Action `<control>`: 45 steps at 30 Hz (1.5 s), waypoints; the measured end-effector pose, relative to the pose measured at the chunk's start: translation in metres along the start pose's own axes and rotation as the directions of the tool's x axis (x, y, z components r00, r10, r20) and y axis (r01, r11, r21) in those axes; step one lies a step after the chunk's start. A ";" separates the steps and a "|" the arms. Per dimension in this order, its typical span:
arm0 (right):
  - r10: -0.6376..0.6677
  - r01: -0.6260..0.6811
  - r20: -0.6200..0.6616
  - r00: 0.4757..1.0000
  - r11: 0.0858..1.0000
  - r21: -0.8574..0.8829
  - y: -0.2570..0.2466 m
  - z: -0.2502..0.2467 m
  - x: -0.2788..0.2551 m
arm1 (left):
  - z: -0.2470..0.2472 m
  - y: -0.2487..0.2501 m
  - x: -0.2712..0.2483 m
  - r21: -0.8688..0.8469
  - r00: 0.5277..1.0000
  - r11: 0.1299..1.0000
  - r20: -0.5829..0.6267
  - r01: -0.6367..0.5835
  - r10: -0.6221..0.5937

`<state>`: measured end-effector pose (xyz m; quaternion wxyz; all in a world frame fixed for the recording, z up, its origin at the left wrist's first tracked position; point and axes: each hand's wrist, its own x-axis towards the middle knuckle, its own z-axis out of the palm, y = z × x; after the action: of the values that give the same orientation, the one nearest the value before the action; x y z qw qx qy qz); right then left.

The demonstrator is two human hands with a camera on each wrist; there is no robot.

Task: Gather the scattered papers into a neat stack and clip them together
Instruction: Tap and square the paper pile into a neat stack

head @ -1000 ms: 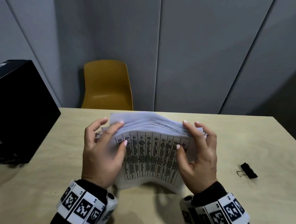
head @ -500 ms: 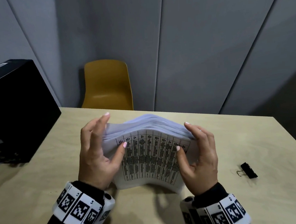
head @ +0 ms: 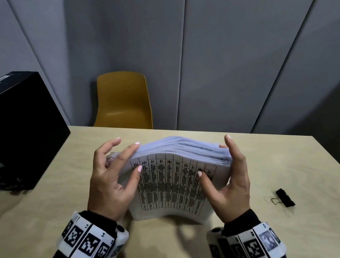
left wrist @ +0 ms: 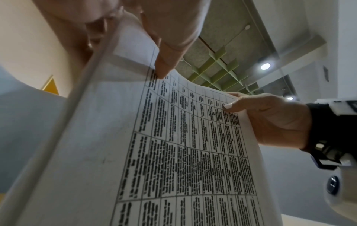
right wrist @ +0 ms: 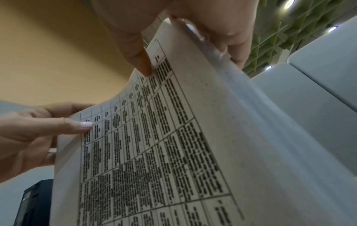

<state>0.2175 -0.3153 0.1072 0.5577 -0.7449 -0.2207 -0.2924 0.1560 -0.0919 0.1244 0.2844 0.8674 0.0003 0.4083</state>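
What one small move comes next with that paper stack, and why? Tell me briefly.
Probably tap the paper stack down on the table once more. It stands on its lower edge between the left hand and right hand, bowed, and its top sheets look stepped rather than flush. The binder clip lies untouched to the right, so squaring seems due before clipping.

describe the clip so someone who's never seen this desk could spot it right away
Start at the light wooden table and the stack of papers held upright between both hands. To the right of the right hand, lying alone on the bare wood, is the binder clip: small, black, with metal wire handles.
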 end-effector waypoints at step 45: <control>0.337 -0.401 0.236 0.911 0.854 0.330 0.023 0.009 -0.016 | 0.031 -0.016 -0.023 -0.496 0.855 0.696 0.298 0.519 -0.425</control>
<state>0.2225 -0.3132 0.0778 0.7133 -0.6762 -0.1712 -0.0679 0.1667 -0.0991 0.0843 0.6202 0.7450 0.0812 0.2318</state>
